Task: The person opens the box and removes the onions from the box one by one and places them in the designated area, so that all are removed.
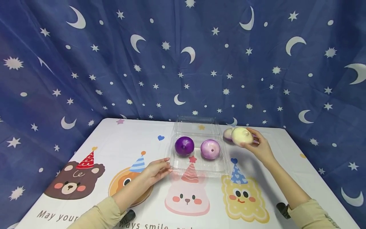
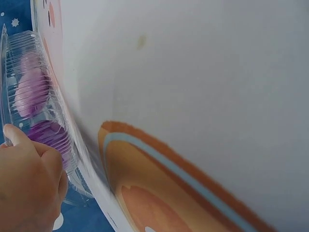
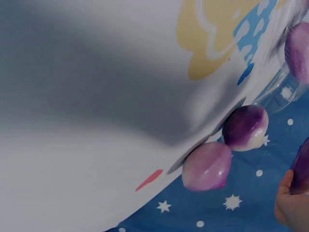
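A clear plastic clamshell box [image 1: 197,167] lies with its lid [image 1: 197,124] raised at the back. Inside it are a dark purple onion [image 1: 184,146] on the left and a pale purple onion [image 1: 210,149] on the right. My left hand [image 1: 157,170] pinches the box's front left rim, thumb on top in the left wrist view. To the right of the box, my right hand [image 1: 258,144] grips another onion [image 1: 241,136], cream-white toward the head camera and purple in the right wrist view [image 3: 300,169].
Two more onions sit on the table right of the box, a purple-and-white one [image 3: 245,128] and a pinkish one [image 3: 207,166]; the raised onion partly hides them from the head view. A white cartoon-printed cloth [image 1: 137,136] covers the table. Behind hangs a blue star-and-moon curtain [image 1: 160,79].
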`<state>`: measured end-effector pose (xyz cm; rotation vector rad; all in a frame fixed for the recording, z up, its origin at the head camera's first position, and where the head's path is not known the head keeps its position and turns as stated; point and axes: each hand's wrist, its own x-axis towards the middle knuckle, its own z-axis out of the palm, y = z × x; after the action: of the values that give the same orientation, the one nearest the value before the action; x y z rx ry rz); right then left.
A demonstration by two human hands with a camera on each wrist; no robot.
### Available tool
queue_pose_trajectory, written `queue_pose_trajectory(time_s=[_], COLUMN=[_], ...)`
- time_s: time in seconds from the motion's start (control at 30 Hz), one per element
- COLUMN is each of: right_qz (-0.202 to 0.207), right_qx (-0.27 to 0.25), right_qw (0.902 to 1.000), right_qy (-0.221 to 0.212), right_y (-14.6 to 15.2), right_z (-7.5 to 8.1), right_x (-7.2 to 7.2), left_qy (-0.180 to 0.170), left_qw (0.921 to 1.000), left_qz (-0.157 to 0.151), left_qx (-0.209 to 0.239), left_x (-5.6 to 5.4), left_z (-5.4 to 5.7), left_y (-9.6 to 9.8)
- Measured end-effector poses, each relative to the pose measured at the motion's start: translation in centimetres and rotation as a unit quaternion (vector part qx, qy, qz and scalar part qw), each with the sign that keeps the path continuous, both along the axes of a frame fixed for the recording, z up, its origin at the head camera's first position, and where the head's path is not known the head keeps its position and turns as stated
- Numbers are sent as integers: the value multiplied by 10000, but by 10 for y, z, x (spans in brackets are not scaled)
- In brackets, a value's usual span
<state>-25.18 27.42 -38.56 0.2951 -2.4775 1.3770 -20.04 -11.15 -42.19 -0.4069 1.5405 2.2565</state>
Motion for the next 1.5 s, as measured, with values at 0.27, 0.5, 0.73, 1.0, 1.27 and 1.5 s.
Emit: queue_pose_trajectory(time_s=[0.27, 0.5, 0.73, 1.0, 1.27, 1.5], right_qz=[-237, -484, -737, -912, -1274, -1553], right_qx=[192, 301, 433, 584, 424, 515], right_qw=[9995, 9982, 9960, 9940, 9907, 9858], right_qy=[50, -191, -274, -116, -226, -372], right_y=[15, 27, 39, 55, 68, 77], right_z=[-4, -3, -5, -14, -19, -19], right_x=[-4, -10, -11, -20, -31, -39], left_qy=[61, 76, 119, 170, 283, 279], left_qw=[9999, 9999, 9999, 9998, 9995, 9995], left_qz=[-116, -74, -103, -3, 46, 49], left_qx=[19, 33, 31, -45, -121, -162], left_x=[1, 1, 0, 0, -1, 2], left_z=[-1, -1, -1, -2, -2, -1], left_y=[0, -2, -2, -2, -1, 0])
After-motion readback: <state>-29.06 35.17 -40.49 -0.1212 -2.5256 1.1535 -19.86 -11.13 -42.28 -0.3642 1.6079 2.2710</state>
